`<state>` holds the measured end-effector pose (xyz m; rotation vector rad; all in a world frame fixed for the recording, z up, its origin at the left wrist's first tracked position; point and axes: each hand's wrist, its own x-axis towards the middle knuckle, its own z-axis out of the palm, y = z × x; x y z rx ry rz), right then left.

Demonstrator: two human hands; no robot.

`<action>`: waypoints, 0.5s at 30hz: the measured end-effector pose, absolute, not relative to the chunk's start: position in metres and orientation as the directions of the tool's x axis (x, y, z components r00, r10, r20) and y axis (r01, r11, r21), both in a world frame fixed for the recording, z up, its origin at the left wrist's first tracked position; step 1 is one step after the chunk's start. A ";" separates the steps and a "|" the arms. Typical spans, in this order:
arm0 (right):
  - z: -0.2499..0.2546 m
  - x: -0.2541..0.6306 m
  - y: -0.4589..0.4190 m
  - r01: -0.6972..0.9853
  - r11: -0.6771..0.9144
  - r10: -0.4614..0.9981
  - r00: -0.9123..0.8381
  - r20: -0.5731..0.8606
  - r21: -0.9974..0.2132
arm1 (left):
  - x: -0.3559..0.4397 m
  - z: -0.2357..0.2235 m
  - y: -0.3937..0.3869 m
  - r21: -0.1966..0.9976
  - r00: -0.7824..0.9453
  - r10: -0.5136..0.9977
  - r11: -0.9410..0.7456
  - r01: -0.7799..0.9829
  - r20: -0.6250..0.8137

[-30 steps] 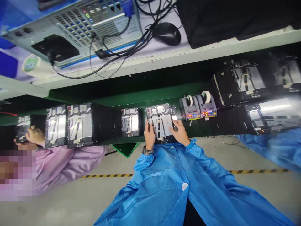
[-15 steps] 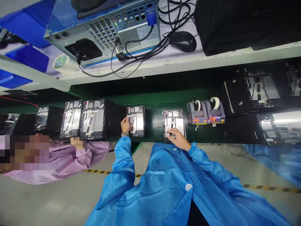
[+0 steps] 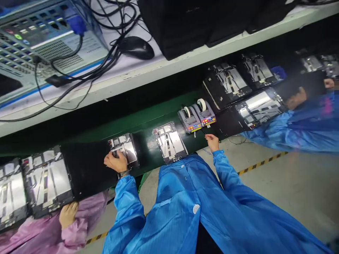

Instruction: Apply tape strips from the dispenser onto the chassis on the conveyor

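My left hand (image 3: 116,161) is at the left edge of an opened tablet (image 3: 129,150), its fingers curled against it. The tablet shows silver inner plates and dark flex strips. Another opened tablet (image 3: 173,141) lies in front of my body, with neither hand on it. My right hand (image 3: 212,143) is just below two tape dispensers, its fingers pinched together. What it holds, if anything, is too small to make out. Each dispenser, the left one (image 3: 190,121) and the right one (image 3: 205,114), carries a roll of white tape and lit digits.
Opened tablets (image 3: 46,178) sit at left, beside a co-worker's hand (image 3: 68,214) in a pink sleeve. More tablets (image 3: 230,83) lie at right, near another person's blue sleeve (image 3: 275,128). A shelf (image 3: 127,79) above holds a computer case (image 3: 60,49), cables and a mouse (image 3: 137,47).
My view has swung right and tilted. My right hand has left the middle tablet and moved right to below the tape dispensers. My left hand stays at the left tablet, its fingers further over it.
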<state>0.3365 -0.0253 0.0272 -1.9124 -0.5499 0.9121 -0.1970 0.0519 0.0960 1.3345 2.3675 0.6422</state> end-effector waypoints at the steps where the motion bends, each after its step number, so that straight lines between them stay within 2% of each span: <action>1: 0.019 0.341 -0.020 -0.060 -0.486 0.639 0.656 -0.402 -0.872 | -0.186 0.093 0.052 0.526 -0.507 0.861 0.443 0.726 -0.026; 3: 0.008 0.347 -0.007 -0.150 -0.485 0.597 0.663 -0.452 -0.862 | -0.158 0.086 0.051 0.518 -0.491 0.866 0.377 0.768 0.097; 5: 0.001 0.350 0.006 -0.193 -0.485 0.566 0.673 -0.475 -0.853 | -0.127 0.079 0.048 0.573 -0.409 0.900 0.258 0.778 0.150; 7: -0.002 0.355 0.017 -0.231 -0.493 0.517 0.698 -0.496 -0.839 | -0.097 0.072 0.045 0.674 -0.328 0.938 0.169 0.719 0.115; 9: -0.003 0.361 0.026 -0.310 -0.487 0.464 0.700 -0.543 -0.816 | -0.073 0.067 0.039 0.739 -0.301 0.951 0.159 0.655 0.063; 12: -0.004 0.368 0.036 -0.412 -0.428 0.407 0.707 -0.578 -0.805 | -0.053 0.062 0.031 0.768 -0.310 0.951 0.187 0.612 0.016; 15: -0.006 0.371 0.042 -0.403 -0.386 0.359 0.763 -0.537 -0.830 | -0.051 0.062 0.026 0.773 -0.313 0.950 0.193 0.604 0.007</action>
